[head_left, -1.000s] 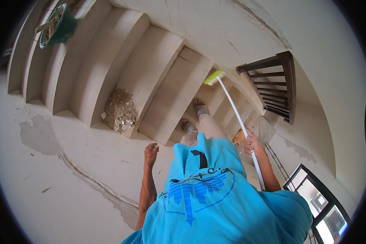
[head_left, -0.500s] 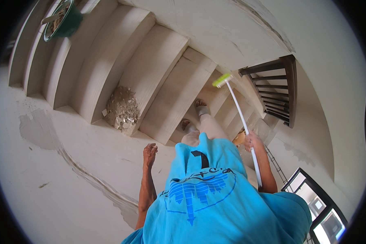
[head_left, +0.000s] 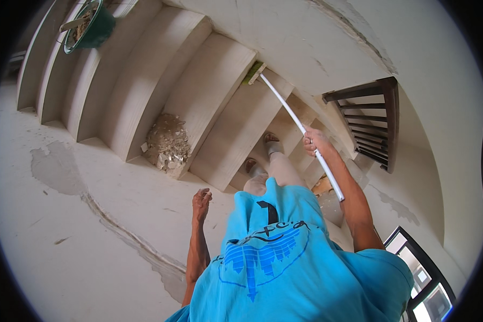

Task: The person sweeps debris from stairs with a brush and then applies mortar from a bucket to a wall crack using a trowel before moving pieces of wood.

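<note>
My right hand is wrapped round the white handle of a broom, gripping it partway along, with the handle's end lying by my forearm. Its green-bristled head rests on a stair tread, in the corner by the riser and the far wall. My left hand hangs beside the near wall, fingers loosely curled, thumb apart, nothing visible in it. On the step above lies a heap of plaster rubble against that wall. My sandalled feet stand on lower steps.
A green bucket holding debris and a tool stands higher on the stairs. A dark railing rises at right, with a dark-framed window below. Patched filler and a long groove mark the left wall.
My right arm has reached forward, carrying the broom head up and left from lower steps to the tread's corner by the wall. My left hand has barely moved.
</note>
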Motion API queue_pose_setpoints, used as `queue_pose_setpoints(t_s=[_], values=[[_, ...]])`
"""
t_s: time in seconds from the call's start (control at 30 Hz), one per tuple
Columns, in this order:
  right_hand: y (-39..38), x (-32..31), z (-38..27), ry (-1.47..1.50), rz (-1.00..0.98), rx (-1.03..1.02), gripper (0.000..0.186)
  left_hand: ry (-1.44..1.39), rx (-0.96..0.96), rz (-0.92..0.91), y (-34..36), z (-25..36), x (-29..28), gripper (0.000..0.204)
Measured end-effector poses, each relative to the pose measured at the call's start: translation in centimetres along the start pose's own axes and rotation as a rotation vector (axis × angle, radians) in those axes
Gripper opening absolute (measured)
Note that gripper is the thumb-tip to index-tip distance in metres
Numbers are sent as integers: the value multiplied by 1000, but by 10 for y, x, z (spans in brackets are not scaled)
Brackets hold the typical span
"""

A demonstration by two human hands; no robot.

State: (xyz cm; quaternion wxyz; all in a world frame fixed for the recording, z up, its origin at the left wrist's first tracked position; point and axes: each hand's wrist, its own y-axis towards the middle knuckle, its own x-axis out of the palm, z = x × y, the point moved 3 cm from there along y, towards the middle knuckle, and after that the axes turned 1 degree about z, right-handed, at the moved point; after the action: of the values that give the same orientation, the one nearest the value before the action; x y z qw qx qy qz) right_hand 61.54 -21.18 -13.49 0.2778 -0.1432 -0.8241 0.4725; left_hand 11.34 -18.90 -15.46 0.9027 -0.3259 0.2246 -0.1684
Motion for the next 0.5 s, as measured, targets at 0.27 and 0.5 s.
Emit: queue_pose_setpoints(t_s=[0.27, 0.5], values=[[-21, -8, -25, -202, -32, 134, 59, 78, -90, -35, -22, -51, 0, 41], [-40, -7, -30, -135, -26, 48, 59, 52, -57, 17, -28, -23, 18, 42]])
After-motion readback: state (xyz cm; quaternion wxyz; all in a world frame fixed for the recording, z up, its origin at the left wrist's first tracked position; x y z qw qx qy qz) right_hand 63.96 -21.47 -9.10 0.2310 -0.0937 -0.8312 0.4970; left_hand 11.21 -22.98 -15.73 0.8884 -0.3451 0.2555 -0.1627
